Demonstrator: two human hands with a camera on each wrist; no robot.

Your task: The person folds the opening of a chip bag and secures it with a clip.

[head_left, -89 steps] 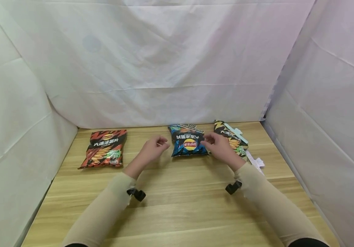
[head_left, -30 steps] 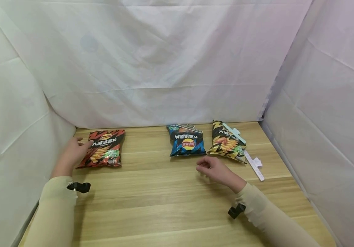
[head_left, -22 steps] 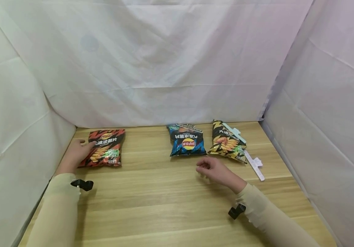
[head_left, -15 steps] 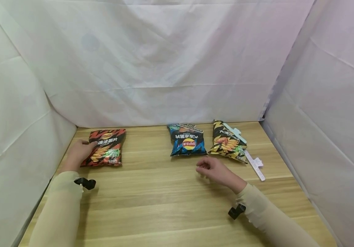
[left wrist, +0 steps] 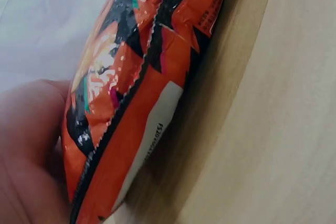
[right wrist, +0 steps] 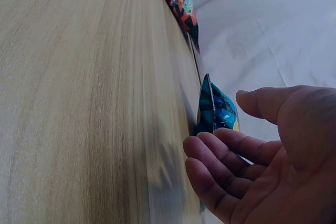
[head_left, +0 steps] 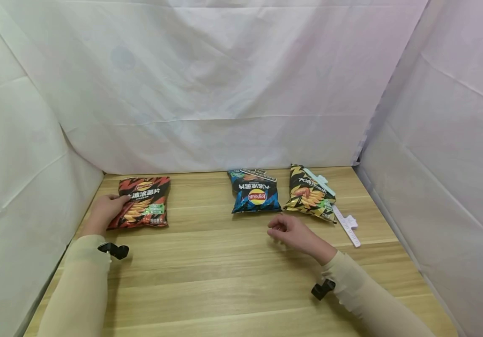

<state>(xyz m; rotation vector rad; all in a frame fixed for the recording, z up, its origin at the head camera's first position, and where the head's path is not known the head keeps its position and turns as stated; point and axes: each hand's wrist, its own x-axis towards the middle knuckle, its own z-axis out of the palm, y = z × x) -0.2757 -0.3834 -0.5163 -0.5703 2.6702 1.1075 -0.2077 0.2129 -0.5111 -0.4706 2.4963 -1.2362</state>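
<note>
A red and black bag of chips lies at the left of the table. My left hand grips its left edge, thumb on top of the printed face; the fingers underneath are hidden. Up close in the left wrist view, the hand is against the orange side of the bag. My right hand hovers near the table below a blue bag of chips, with loosely bent fingers. In the right wrist view the palm of that hand holds nothing.
A dark-patterned clip sits on the blue bag's top edge. Right of it lies a yellow and black bag of chips with a mint-green clip. A white clip lies beside that. White cloth walls the table.
My left hand has moved left from mid-table and taken hold of the red bag's edge. My right hand has drawn back from the blue bag toward the front, then stayed still.
</note>
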